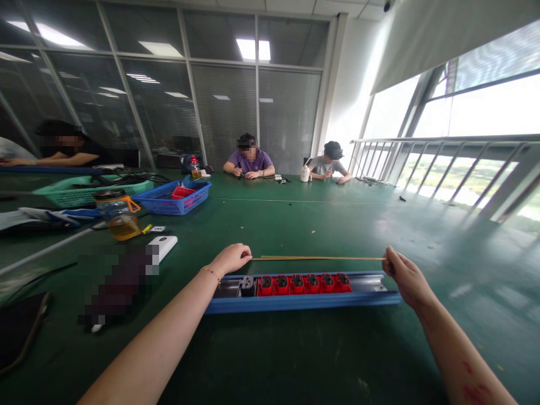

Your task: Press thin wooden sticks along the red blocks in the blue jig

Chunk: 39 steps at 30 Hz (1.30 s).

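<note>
A thin yellowish strip (pixel 316 258) is stretched level between my two hands, above the far edge of a blue channel. My left hand (pixel 233 260) pinches its left end, and my right hand (pixel 396 269) is closed on its right end. Below the strip, the long blue channel (pixel 304 301) lies on the green table. Inside it stand a black-and-grey module (pixel 247 286) at the left and a row of several red modules (pixel 297 284) with dark tops. Bare metal shows at both ends of the channel.
To the left are a phone (pixel 21 332), a white device (pixel 163 247), a jar of amber liquid (pixel 120 216), a blue basket (pixel 169 203) and a green basket (pixel 80 194). Three people sit around the green table (pixel 261 225). A railing runs along the right.
</note>
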Each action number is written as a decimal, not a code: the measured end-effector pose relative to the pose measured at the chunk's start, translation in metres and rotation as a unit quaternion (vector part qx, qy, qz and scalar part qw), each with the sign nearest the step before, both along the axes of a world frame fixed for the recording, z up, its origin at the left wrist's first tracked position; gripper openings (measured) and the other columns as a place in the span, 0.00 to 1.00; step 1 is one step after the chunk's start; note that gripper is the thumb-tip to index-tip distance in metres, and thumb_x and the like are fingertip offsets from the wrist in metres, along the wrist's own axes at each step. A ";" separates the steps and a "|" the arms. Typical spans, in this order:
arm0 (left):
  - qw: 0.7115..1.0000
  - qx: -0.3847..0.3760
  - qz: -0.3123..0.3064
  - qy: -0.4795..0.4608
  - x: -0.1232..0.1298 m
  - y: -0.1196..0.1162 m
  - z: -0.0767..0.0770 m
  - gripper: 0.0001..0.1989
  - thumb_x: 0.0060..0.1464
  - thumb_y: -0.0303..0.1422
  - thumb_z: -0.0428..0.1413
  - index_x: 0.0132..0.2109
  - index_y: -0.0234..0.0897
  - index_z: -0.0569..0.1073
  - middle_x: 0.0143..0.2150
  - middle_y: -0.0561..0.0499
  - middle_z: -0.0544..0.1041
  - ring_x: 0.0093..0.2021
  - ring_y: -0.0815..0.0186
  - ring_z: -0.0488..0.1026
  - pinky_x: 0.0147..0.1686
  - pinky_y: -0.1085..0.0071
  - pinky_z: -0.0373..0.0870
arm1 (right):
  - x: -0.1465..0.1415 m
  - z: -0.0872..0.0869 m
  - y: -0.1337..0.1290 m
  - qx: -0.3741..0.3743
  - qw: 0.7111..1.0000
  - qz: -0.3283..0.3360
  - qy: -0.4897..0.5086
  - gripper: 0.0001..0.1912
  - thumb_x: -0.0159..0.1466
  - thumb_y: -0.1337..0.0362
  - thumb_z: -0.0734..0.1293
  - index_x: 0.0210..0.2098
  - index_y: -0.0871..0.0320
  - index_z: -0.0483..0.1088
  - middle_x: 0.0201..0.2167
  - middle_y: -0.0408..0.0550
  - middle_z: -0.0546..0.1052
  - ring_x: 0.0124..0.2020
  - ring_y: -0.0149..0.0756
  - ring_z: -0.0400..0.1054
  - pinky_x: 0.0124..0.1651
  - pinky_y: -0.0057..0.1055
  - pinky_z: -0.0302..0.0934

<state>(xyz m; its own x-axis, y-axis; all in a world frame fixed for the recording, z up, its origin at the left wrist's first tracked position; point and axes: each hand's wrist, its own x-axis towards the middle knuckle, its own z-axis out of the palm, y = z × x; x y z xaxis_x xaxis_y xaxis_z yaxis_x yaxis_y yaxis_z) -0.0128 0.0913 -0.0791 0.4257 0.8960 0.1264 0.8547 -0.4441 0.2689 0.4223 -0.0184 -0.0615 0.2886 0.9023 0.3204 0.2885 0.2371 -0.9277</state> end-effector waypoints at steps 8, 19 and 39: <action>1.000 0.005 0.000 -0.004 -0.001 -0.002 0.001 0.15 0.53 0.42 0.46 0.33 0.40 0.73 0.34 0.50 0.74 0.33 0.66 0.70 0.30 0.74 0.61 | 0.006 -0.007 0.009 -0.055 0.992 -0.035 -0.107 0.23 0.58 0.44 0.56 0.19 0.56 0.57 0.16 0.39 0.58 0.18 0.28 0.53 0.22 0.26 0.51; 1.000 -0.011 0.014 -0.016 0.004 -0.006 0.007 0.20 0.52 0.48 0.44 0.31 0.39 0.73 0.32 0.50 0.75 0.31 0.66 0.70 0.29 0.74 0.60 | -0.015 -0.002 0.053 -0.112 0.923 0.134 -0.344 0.19 0.56 0.48 0.60 0.27 0.59 0.66 0.19 0.40 0.66 0.21 0.28 0.58 0.23 0.25 0.52; 0.999 0.023 -0.010 0.045 0.008 -0.009 0.010 0.08 0.50 0.37 0.51 0.33 0.42 0.73 0.35 0.51 0.74 0.37 0.65 0.70 0.35 0.72 0.63 | -0.060 0.000 0.087 -0.090 0.755 0.142 -0.634 0.14 0.55 0.65 0.62 0.42 0.54 0.68 0.43 0.49 0.72 0.43 0.40 0.66 0.41 0.30 0.57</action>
<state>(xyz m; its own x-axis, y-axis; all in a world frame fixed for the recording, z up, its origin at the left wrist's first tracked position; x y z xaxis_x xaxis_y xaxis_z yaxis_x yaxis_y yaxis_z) -0.0046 0.0824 -0.0686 0.4545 0.8814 0.1284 0.8654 -0.4711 0.1706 0.3622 0.0688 -0.0611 -0.3609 0.9317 0.0418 0.9326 0.3600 0.0268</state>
